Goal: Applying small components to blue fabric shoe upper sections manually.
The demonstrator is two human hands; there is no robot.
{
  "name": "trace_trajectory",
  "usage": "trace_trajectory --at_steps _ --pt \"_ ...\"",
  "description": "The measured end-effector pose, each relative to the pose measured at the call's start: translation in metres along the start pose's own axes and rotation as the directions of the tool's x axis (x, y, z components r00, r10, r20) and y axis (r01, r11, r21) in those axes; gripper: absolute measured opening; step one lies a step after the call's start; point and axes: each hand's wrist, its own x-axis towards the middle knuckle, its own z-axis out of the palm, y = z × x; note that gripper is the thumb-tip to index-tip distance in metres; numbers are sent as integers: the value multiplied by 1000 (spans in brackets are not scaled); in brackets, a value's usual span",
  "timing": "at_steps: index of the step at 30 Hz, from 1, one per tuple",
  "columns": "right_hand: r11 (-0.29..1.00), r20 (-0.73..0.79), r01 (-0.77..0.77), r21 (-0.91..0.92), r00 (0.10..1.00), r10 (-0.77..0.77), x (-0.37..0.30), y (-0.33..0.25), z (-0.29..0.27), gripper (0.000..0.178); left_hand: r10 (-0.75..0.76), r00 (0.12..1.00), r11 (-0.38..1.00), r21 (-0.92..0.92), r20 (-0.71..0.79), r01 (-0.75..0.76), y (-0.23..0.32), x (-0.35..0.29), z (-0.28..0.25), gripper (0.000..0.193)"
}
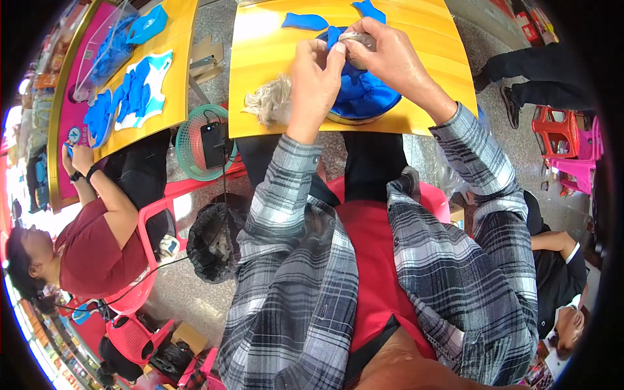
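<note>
Over a glossy yellow table (429,39), the left hand (316,78) pinches a small blue piece (333,36) above the far side of a round container (367,120) of blue cloth; the right hand (390,62) grips a greyish thing (359,41) beside it. Pale fibres (268,101) lie left. Across the speckled floor (172,286), a person in maroon (104,244) sits left at a second yellow table (179,39), and a red stool (558,133) stands right

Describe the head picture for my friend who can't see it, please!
A person's left hand pinches a blue piece and the right hand holds an unclear greyish thing, over a bowl of blue pieces on a yellow table. Pale fluff lies left of the bowl.
</note>
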Motion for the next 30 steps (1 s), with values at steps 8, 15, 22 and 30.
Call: trace_trajectory --at_steps 8,15,22,30 --pt "999 89 29 -14 996 -28 2 3 -3 26 45 965 957 267 258 -116 6 19 -21 25" --pt "962 -66 226 -155 969 -238 0 4 6 21 -27 958 692 697 285 -188 20 30 -9 25" --pt "987 5 130 -92 992 -130 1 12 7 23 -12 983 896 439 182 -70 13 20 -6 20" --pt "999 142 33 -12 989 -31 9 21 -4 30 134 813 903 269 567 -336 23 28 -28 15"
